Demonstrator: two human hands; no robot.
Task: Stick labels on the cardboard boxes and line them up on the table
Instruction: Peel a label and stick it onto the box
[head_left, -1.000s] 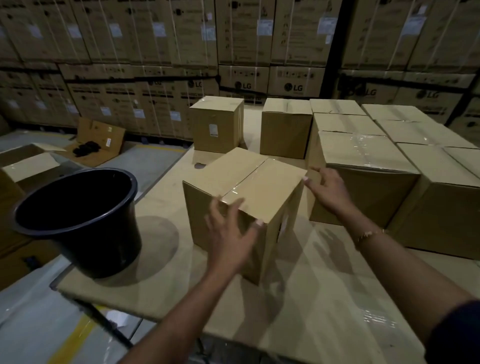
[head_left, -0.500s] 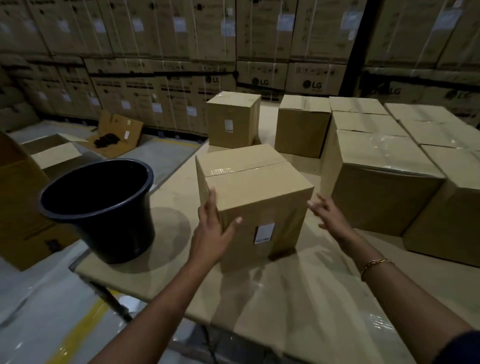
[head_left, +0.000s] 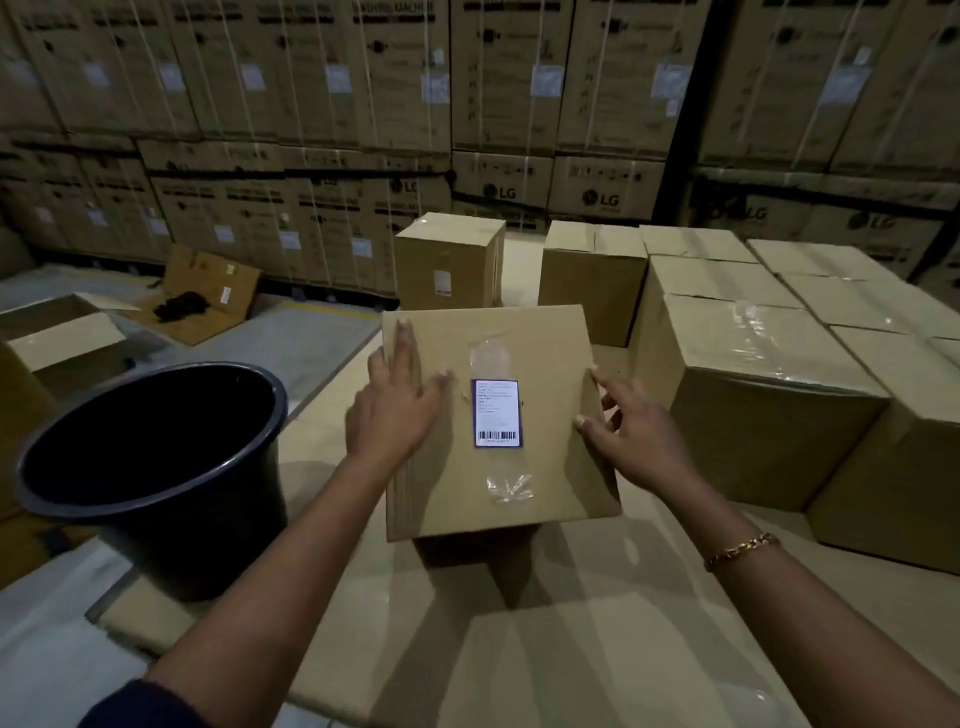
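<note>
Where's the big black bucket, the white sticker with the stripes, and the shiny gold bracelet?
Big black plastic bucket (head_left: 218, 545): head view, outer side wall.
White barcode sticker (head_left: 497, 413): head view, its middle, on the brown cardboard box (head_left: 550, 353).
Shiny gold chain bracelet (head_left: 742, 551): head view, middle links.

Two bare forearms, bare left hand (head_left: 395, 410), bare right hand (head_left: 639, 441); gold-coloured chain bracelet (head_left: 740, 551) of chunky links round the right wrist; dark navy sleeve (head_left: 140, 706) of plain cloth on the left upper arm, its edge near the elbow
</note>
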